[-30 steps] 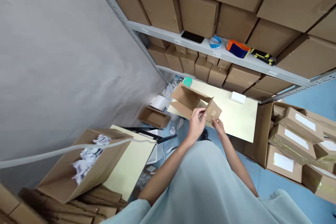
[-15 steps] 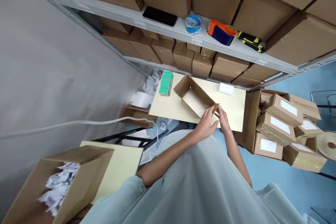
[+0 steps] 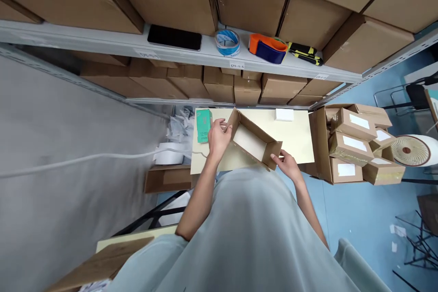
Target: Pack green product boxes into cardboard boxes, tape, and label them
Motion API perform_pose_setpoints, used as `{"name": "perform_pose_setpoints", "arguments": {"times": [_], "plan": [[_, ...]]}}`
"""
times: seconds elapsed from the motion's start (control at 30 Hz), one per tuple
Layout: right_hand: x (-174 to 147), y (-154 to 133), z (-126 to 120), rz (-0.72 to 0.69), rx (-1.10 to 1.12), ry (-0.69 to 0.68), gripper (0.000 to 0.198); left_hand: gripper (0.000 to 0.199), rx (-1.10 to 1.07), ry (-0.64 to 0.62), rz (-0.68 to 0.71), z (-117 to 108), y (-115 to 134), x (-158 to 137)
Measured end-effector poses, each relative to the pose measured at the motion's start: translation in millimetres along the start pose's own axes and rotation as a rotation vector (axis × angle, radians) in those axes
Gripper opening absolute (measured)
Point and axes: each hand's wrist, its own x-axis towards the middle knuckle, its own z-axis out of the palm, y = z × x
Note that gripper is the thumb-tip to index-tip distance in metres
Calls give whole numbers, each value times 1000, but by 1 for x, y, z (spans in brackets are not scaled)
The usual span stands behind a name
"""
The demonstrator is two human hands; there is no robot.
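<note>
An open-topped cardboard box (image 3: pixel 262 127) lies at a slant on the pale yellow tabletop (image 3: pixel 301 139), its pale inner bottom showing. At its left end wall, my left hand (image 3: pixel 218 138) has curled fingers against the cardboard. My right hand (image 3: pixel 288 164) grips the right end wall, thumb on the inner side and fingers outside. Just left of my left hand stands a green box (image 3: pixel 204 126) with small print. Toward the back of the tabletop rests a small white box (image 3: pixel 284 114).
Above the table, a metal shelf (image 3: pixel 191 61) holds a black phone (image 3: pixel 174 37), a blue tape roll (image 3: pixel 227 42), an orange and navy tape dispenser (image 3: pixel 268 48) and black-yellow cutters (image 3: pixel 304 53). To the right, a large carton (image 3: pixel 320 146) holds several labelled boxes. A white cable (image 3: pixel 102 164) crosses at left.
My left hand has moved from the box's right end to its left end. My right hand now grips the right end wall, where a flap stood folded. The view has turned.
</note>
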Motion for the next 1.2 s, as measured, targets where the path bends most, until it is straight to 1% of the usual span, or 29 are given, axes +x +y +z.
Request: {"name": "perform_pose_setpoints", "arguments": {"times": [0.07, 0.13, 0.23, 0.3, 0.4, 0.47, 0.57, 0.7, 0.8, 0.87, 0.97, 1.03, 1.1, 1.2], "plan": [[-3, -5, 4, 13, -78, 71, 43, 19, 29, -33, -3, -2, -5, -3], [-3, -10, 9, 11, -141, 134, 41, 13, 63, -71, 18, -9, -11, -9], [2, -17, 13, -6, -222, 197, 39, 15, 78, -120, 63, -25, -20, -21], [8, -21, 13, -11, -254, 240, 38, 16, 76, -123, 93, -35, -24, -29], [20, -27, 7, -21, -263, 307, 39, 17, 64, -127, 137, -46, -26, -37], [31, -30, 0, -44, -272, 343, 40, 18, 59, -137, 149, -48, -25, -42], [50, -35, -9, -109, -307, 347, 43, 14, 61, -140, 126, -42, -22, -48], [74, -40, -21, -191, -381, 303, 50, 12, 75, -97, 83, -25, -14, -59], [92, -42, -29, -263, -435, 314, 59, 13, 100, -75, 67, -16, -11, -66], [105, -43, -34, -317, -459, 326, 62, 14, 123, -71, 71, -13, -11, -70], [128, -46, -41, -394, -464, 308, 55, 17, 182, -72, 68, -13, -11, -75], [141, -48, -45, -413, -462, 278, 50, 20, 217, -68, 58, -14, -11, -79], [152, -49, -47, -413, -456, 251, 49, 21, 227, -71, 49, -14, -8, -83], [159, -49, -45, -437, -412, 225, 54, 26, 176, -87, 44, -10, -1, -90]]}}
